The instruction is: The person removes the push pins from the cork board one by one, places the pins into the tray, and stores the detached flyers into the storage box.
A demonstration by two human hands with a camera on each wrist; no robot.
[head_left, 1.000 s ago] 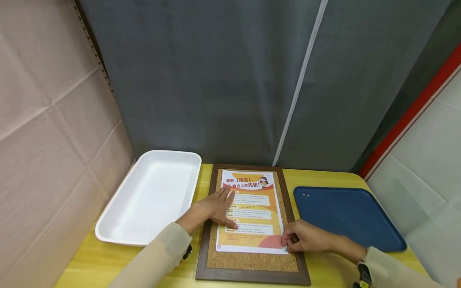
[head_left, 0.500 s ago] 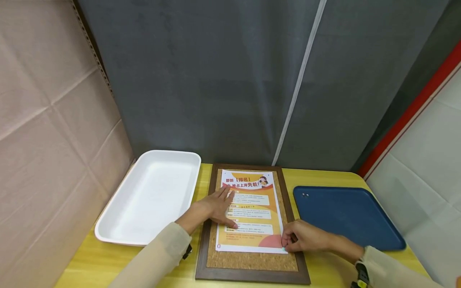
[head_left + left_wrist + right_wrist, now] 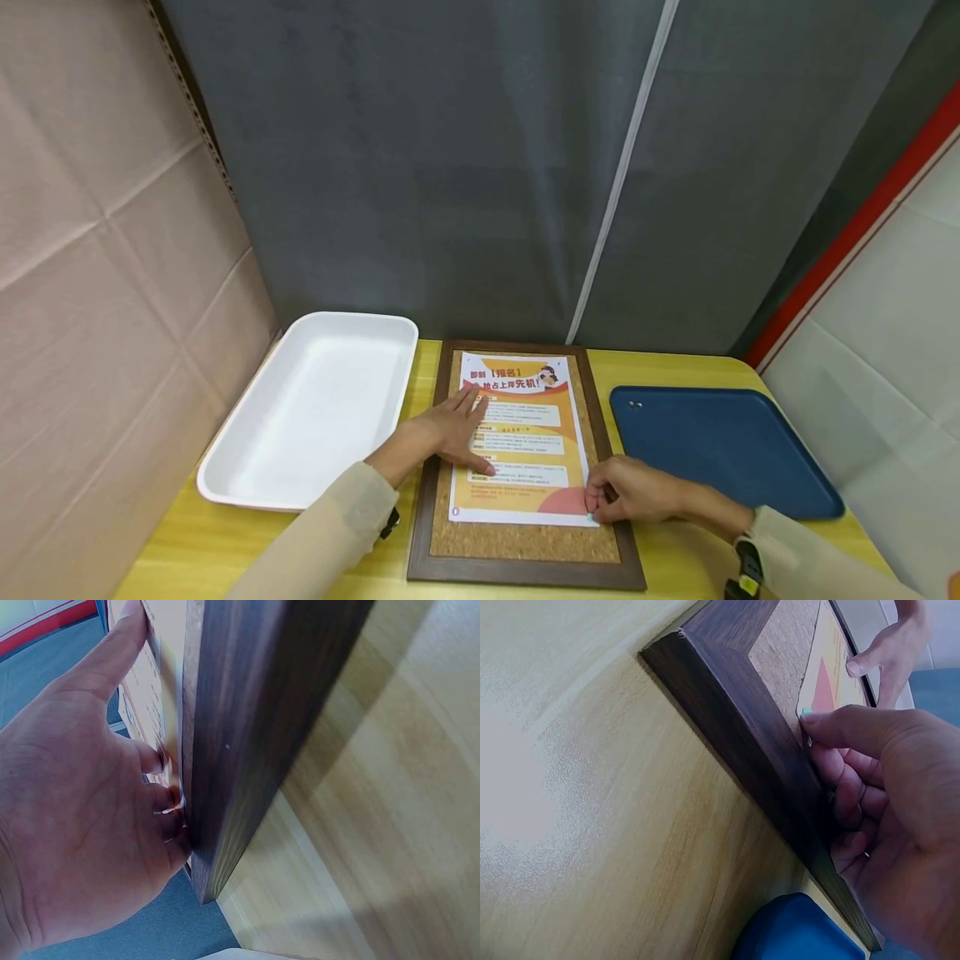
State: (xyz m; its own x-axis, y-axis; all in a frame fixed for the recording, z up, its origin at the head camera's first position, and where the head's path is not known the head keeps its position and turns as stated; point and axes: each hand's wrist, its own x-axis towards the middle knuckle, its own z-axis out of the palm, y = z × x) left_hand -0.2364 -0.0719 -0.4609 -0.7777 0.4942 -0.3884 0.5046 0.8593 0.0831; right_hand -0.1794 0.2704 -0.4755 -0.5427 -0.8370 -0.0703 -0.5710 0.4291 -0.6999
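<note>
An orange and white printed poster (image 3: 517,500) lies on a cork board (image 3: 525,546) with a dark brown wooden frame. My left hand (image 3: 450,429) rests on the poster's left side, fingers spread; in the left wrist view its thumb and fingertips reach over the frame (image 3: 232,712). At the poster's lower right corner, my right hand (image 3: 630,492) pinches a small pale green push pin (image 3: 806,712) between thumb and index finger. Most of the pin is hidden by the fingers. Tiny dark marks show at the poster's two top corners.
To the left stands a white tray (image 3: 315,408), on the yellow wood-grain table (image 3: 180,550). A dark blue tray (image 3: 727,450) lies to the right, with small shiny pins (image 3: 635,405) near its upper left corner. A grey curtain (image 3: 450,167) hangs behind.
Both hands stay almost in place. My right wrist and watch shift slightly left, while the fingers keep hold of the push pin at the poster's corner.
</note>
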